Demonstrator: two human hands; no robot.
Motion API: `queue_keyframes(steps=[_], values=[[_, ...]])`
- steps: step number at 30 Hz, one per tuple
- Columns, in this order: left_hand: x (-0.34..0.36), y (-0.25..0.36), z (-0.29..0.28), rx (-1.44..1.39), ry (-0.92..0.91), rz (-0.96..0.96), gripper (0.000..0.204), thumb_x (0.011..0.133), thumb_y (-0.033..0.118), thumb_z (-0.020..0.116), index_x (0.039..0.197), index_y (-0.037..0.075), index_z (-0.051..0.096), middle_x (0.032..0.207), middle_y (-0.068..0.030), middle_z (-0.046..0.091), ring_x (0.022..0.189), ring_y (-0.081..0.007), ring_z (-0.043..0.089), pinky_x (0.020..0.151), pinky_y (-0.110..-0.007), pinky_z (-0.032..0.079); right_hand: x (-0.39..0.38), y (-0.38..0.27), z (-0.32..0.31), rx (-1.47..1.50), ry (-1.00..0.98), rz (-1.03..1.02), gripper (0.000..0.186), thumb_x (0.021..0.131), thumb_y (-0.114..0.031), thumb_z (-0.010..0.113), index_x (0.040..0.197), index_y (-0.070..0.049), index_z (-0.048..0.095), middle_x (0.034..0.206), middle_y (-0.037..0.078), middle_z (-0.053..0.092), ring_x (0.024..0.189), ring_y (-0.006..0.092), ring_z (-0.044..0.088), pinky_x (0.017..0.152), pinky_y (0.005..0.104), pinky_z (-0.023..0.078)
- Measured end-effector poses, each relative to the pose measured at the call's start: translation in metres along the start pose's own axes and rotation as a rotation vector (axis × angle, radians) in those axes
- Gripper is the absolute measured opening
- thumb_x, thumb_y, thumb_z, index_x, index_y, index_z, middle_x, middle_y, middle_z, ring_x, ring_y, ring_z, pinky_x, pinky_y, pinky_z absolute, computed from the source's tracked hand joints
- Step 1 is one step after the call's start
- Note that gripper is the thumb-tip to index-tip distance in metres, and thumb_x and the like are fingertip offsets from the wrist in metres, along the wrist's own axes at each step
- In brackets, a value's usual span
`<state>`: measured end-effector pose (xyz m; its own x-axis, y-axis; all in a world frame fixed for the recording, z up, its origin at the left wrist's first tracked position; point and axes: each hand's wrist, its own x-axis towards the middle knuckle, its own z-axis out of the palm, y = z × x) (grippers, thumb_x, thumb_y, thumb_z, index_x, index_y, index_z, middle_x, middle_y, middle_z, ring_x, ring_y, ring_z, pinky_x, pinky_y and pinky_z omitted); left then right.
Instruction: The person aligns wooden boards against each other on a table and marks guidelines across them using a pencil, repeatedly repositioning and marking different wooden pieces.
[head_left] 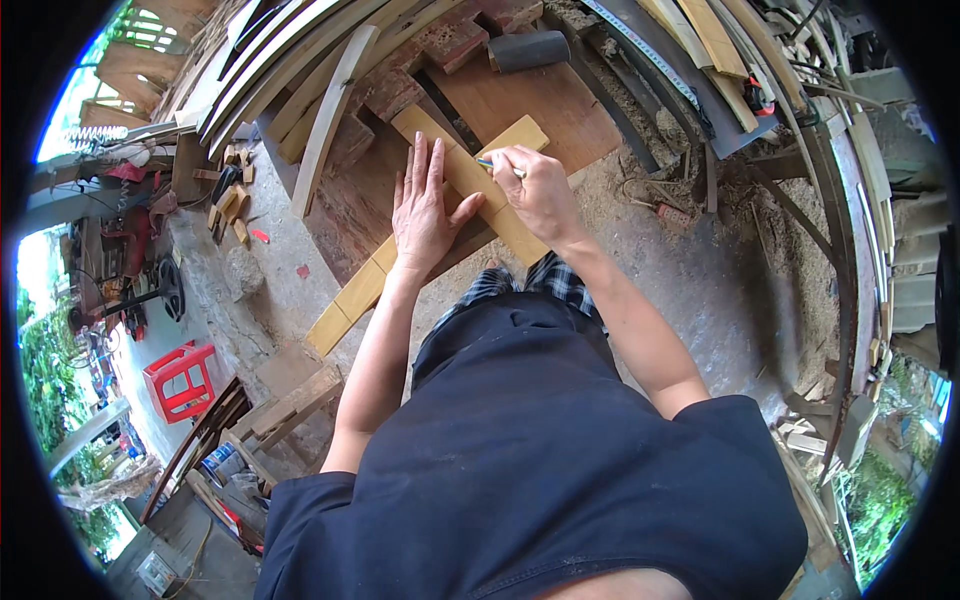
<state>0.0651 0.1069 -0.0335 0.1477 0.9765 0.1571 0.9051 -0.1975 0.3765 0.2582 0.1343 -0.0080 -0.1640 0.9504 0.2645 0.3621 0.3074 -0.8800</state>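
A flat yellow wooden board (463,172) crosses a longer yellow strip (349,297), which is marked with thin lines and extends beyond the board on both sides. A slim pencil (485,163) slants at the board's right edge.

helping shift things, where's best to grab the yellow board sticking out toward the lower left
Probably take the yellow board at its lower-left end, coming from the left, since the left forearm lies on its right. That flat, slim end appears to jut past the reddish-brown work surface, so it could likely be pinched from above and below.
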Motion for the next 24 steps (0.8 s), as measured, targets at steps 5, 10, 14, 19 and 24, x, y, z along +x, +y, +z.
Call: queue_keyframes(steps=[5,10,14,19,24], values=[[-0.002,-0.003,-0.002,0.003,0.02,-0.015,0.099,0.087,0.057,0.075,0.162,0.011,0.03,0.171,-0.015,0.022,0.156,-0.0324,0.028,0.124,-0.052,0.028,-0.017,-0.004,-0.014,-0.024,-0.065,0.029,0.03,0.104,-0.021,0.053,0.101,0.002,0.071,0.096,0.022,0.071,0.089,0.0417,0.069,0.078,0.0466,0.055],[-0.002,-0.002,0.0,0.018,0.004,-0.02,0.099,0.087,0.058,0.074,0.163,0.011,0.03,0.171,-0.0147,0.022,0.157,-0.0318,0.026,0.125,-0.053,0.027,-0.022,-0.004,-0.02,0.006,-0.085,0.097,0.032,0.104,-0.023,0.052,0.102,0.002,0.072,0.097,0.022,0.072,0.09,0.0413,0.069,0.08,0.046,0.055],[0.001,0.002,0.0,-0.01,0.001,-0.008,0.099,0.087,0.059,0.074,0.162,0.011,0.03,0.171,-0.015,0.022,0.157,-0.032,0.026,0.125,-0.053,0.027,-0.002,0.001,-0.006,0.029,-0.049,0.065,0.031,0.103,-0.021,0.053,0.101,0.003,0.072,0.097,0.023,0.072,0.09,0.0412,0.07,0.08,0.0454,0.055],[-0.003,-0.001,0.0,0.02,0.011,-0.024,0.099,0.087,0.06,0.073,0.162,0.011,0.031,0.171,-0.0153,0.023,0.156,-0.0321,0.027,0.124,-0.052,0.028,-0.019,-0.007,-0.018,0.021,-0.072,0.066,0.031,0.104,-0.021,0.053,0.101,0.003,0.072,0.098,0.023,0.072,0.091,0.041,0.07,0.08,0.0456,0.055],[-0.001,0.001,-0.002,0.026,0.019,-0.008,0.098,0.087,0.06,0.073,0.162,0.011,0.032,0.171,-0.0156,0.024,0.156,-0.0321,0.028,0.124,-0.052,0.028,-0.027,0.001,-0.02,-0.048,-0.094,0.09,0.029,0.104,-0.021,0.054,0.1,0.002,0.073,0.095,0.022,0.072,0.089,0.0399,0.07,0.079,0.0455,0.055]])
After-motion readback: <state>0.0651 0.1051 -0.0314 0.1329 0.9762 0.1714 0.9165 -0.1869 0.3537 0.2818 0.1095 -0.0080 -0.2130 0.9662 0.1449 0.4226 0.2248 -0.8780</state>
